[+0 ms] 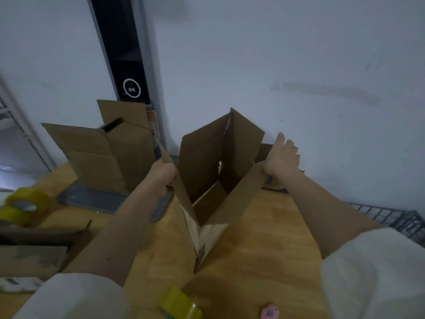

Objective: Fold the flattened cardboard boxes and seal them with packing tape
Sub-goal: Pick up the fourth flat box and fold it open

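Wooden bench (pixel 264 226) against grey wall: left hand (pixel 164 178) grips open cardboard box (pixel 207 180) flap at mid-bench; right hand (pixel 281 157) fingers spread, pressing opposite flap.

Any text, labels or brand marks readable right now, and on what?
None can be read.
Orange label behind the back box: marks too blurred.
Black panel on the wall: a white ring symbol, no words.
Tape rolls: no print legible.
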